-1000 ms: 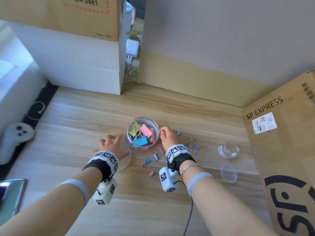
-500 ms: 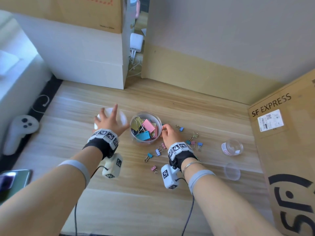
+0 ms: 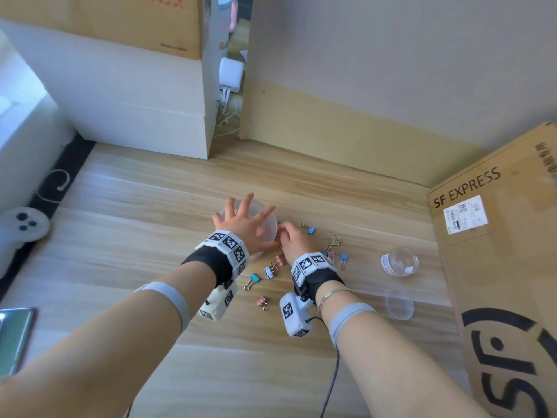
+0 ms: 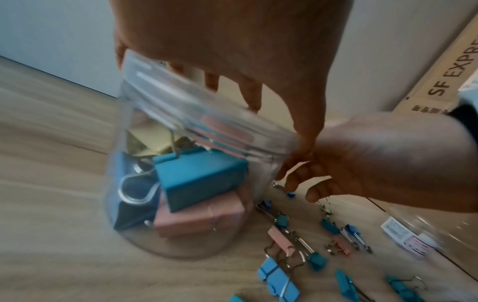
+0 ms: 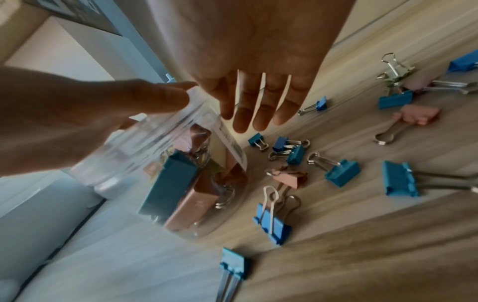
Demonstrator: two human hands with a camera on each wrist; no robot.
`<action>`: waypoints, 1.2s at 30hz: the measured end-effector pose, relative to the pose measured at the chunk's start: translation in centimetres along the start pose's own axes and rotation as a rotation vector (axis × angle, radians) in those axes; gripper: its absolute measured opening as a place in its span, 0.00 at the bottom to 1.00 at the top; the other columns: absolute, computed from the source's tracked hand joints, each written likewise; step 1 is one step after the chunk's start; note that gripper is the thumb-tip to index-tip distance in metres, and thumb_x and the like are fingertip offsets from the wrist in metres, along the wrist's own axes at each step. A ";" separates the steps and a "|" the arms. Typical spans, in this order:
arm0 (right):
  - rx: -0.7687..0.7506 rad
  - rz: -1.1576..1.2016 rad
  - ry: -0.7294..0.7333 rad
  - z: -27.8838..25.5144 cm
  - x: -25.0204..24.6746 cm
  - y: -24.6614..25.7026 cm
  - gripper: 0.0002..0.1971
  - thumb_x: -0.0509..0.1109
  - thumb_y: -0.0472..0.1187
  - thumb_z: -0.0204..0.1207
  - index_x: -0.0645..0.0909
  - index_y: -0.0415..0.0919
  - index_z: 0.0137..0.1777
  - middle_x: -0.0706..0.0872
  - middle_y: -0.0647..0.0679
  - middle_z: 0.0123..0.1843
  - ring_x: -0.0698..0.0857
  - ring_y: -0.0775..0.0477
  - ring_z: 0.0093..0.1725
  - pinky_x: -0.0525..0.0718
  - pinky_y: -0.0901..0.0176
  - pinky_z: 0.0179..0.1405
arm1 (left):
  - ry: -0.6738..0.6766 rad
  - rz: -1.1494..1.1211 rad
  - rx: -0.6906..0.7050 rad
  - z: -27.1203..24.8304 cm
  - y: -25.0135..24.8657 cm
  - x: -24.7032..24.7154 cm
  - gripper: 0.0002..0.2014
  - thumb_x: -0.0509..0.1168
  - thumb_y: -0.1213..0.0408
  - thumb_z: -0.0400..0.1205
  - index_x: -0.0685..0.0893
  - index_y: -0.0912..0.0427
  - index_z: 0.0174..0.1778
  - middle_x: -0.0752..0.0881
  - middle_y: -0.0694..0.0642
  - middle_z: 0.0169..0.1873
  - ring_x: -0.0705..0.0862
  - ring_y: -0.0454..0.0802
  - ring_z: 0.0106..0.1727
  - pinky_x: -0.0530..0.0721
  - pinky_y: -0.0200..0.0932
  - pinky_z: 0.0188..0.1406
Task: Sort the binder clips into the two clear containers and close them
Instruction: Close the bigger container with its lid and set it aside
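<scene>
My left hand (image 3: 244,227) grips a clear round lid (image 3: 268,229) and holds it over the big clear container (image 4: 181,214), tilted on its rim. Large blue and pink binder clips (image 4: 199,179) fill that container. My right hand (image 3: 294,238) is at the container's right side, its fingers (image 5: 258,106) straight beside the labelled wall (image 5: 232,147). Several small blue and pink clips (image 3: 269,271) lie loose on the wooden table around my right wrist. From the head view, my left hand and the lid hide the big container.
A small clear container (image 3: 399,262) stands to the right with its lid (image 3: 399,304) lying nearer me. An SF Express carton (image 3: 497,267) walls the right side. White boxes (image 3: 135,101) stand at the back left. A game controller (image 3: 21,227) and a phone (image 3: 15,339) are at the left.
My left hand lifted the lid from the table left of the big container and carried it right, over the container's mouth. My right hand stayed at the container's side.
</scene>
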State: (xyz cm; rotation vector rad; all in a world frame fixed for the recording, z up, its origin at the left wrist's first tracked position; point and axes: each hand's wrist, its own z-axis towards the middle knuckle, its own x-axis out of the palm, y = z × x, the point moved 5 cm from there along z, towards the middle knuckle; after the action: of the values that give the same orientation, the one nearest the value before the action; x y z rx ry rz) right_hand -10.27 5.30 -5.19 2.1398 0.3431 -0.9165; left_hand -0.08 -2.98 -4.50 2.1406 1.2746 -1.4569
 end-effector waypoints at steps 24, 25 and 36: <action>-0.155 -0.687 0.104 0.7 4.0 8.2 0.50 0.63 0.76 0.60 0.45 0.61 0.78 0.51 0.38 0.78 0.69 0.19 0.68 0.78 0.38 0.59 | 0.020 -0.424 -0.080 0.1 7.4 4.0 0.59 0.81 0.54 0.60 0.48 0.50 0.80 0.60 0.49 0.80 0.58 0.51 0.81 0.61 0.64 0.77; -0.143 -0.656 0.143 0.8 3.9 7.9 0.51 0.65 0.75 0.61 0.42 0.62 0.79 0.47 0.40 0.80 0.64 0.17 0.71 0.78 0.36 0.61 | 0.021 -0.424 -0.069 0.2 7.4 3.9 0.59 0.81 0.53 0.60 0.48 0.50 0.80 0.59 0.50 0.80 0.57 0.51 0.81 0.61 0.65 0.77; -0.255 -0.514 0.208 0.9 2.5 6.8 0.53 0.75 0.67 0.59 0.44 0.66 0.79 0.46 0.43 0.84 0.62 0.28 0.75 0.69 0.41 0.74 | -0.031 -0.608 0.049 0.7 6.6 3.0 0.63 0.85 0.63 0.51 0.55 0.62 0.79 0.67 0.61 0.75 0.67 0.58 0.76 0.65 0.57 0.78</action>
State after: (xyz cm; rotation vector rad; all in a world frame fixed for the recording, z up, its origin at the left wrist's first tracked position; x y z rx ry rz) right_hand -5.55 -0.03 -3.69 1.9411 1.0924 -0.8663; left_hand 4.96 -5.70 -9.04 1.8238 2.0115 -1.7322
